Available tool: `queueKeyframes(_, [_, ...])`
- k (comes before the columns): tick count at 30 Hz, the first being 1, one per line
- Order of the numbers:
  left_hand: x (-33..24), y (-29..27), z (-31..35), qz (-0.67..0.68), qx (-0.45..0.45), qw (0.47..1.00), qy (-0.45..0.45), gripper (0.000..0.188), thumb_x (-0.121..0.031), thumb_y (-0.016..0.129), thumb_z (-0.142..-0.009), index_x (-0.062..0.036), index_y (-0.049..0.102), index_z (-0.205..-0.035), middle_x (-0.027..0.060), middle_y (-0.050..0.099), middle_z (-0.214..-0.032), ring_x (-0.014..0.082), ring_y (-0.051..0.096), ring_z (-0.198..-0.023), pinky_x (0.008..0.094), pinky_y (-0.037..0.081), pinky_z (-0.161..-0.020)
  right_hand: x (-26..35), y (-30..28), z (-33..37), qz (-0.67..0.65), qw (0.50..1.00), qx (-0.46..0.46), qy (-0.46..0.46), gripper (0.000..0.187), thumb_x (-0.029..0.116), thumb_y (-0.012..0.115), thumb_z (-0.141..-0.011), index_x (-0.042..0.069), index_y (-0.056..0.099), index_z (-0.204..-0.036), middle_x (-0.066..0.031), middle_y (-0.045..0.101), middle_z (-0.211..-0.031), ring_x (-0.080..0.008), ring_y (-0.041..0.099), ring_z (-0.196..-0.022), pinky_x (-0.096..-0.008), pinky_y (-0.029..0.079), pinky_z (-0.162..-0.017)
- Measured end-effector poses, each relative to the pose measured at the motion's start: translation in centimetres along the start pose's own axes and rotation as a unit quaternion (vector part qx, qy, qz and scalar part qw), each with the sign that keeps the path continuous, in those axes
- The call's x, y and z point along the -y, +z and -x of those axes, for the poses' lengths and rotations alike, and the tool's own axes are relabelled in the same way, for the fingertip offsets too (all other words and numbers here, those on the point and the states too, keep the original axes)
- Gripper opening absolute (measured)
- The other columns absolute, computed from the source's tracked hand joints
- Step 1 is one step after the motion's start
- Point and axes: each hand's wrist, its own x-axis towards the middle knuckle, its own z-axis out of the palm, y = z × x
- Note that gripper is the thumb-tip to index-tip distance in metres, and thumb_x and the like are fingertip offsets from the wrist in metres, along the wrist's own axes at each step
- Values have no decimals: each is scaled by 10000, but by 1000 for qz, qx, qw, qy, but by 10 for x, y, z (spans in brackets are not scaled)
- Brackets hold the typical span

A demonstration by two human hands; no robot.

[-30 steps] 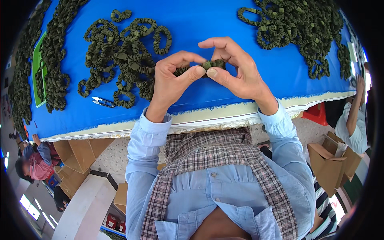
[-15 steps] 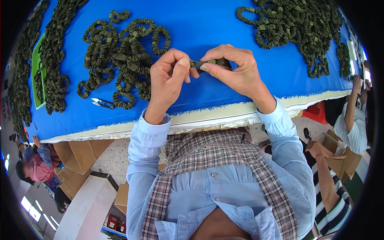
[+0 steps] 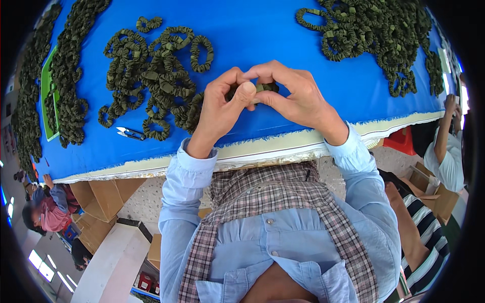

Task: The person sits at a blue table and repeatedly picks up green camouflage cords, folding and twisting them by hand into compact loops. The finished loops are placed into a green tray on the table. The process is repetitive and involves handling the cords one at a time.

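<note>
Between my hands, above the blue tabletop, is a dark green scrunchie [image 3: 269,87]. My left hand [image 3: 218,108] pinches it with thumb and forefinger. My right hand [image 3: 298,98] grips the same scrunchie from the other side, its thumb and fingers curled around it. The fingertips of both hands meet, so much of the scrunchie is hidden. Just left of my hands lies a loose heap of similar scrunchies [image 3: 169,83]. A small pair of thread snips [image 3: 130,133] rests near the table's front edge.
A bigger pile of scrunchies [image 3: 369,33] covers the far right of the blue cloth [image 3: 252,30]. More scrunchies [image 3: 70,70] run along the left, beside a green tray [image 3: 48,98]. Co-workers sit at both sides; cardboard boxes [image 3: 103,197] stand below on the left.
My hands have come closer together, fingertips now meeting, and the stretched strip between them is bunched up and mostly covered. The co-worker's raised arm at the lower right has lowered.
</note>
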Motion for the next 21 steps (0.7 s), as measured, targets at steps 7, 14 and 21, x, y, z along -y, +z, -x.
queueKeyframes(7, [0, 0, -4, 1, -37, 996, 78, 279, -254, 535, -979, -20, 534, -827, 39, 557, -749, 108, 589, -671, 230, 474, -601, -6, 3, 0, -116, 990, -31, 69, 276, 19, 630, -857, 12, 540, -1118, -73, 667, -898, -140, 639, -879, -283, 504, -803])
queueKeyframes(14, [-5, -3, -3, 74, -56, 995, 35, 203, -138, 539, -964, -25, 507, -798, 73, 584, -757, 114, 577, -625, 254, 485, -584, -5, 7, 3, -289, 948, -13, 132, 251, 106, 569, -942, 27, 446, -1146, -68, 607, -963, -136, 606, -923, -279, 479, -827])
queueKeyframes(21, [-5, -3, -3, 183, -40, 982, 6, 209, -87, 542, -940, -69, 441, -757, 46, 519, -673, 99, 461, -527, 307, 486, -580, -18, 3, 7, -459, 875, 6, 156, 267, 91, 584, -907, 37, 457, -1135, -22, 573, -817, -77, 538, -745, -227, 429, -689])
